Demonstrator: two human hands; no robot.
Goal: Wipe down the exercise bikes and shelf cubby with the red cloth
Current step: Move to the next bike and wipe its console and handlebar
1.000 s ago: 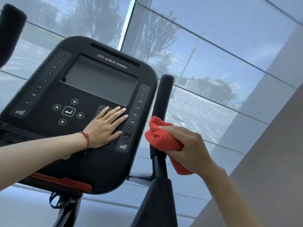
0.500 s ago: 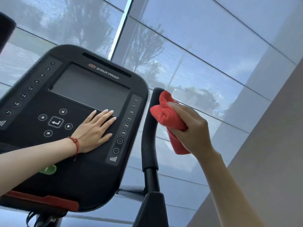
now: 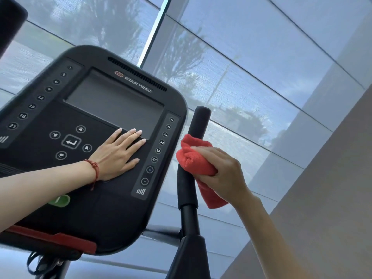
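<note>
The exercise bike's black console fills the left half of the view, its dark screen in the upper middle. My left hand lies flat on the console just below the screen, fingers spread, holding nothing. To the console's right stands the bike's upright black handlebar grip. My right hand is closed on the bunched red cloth and presses it against the middle of that grip. A loose end of the cloth hangs below my palm.
Another black handlebar grip shows at the top left corner. Behind the bike is a large window with a translucent shade. A grey wall runs along the right. A black cable loops under the console.
My right hand slid the red cloth up to the top of the grip, then back down to its middle. The left hand stayed flat on the console.
</note>
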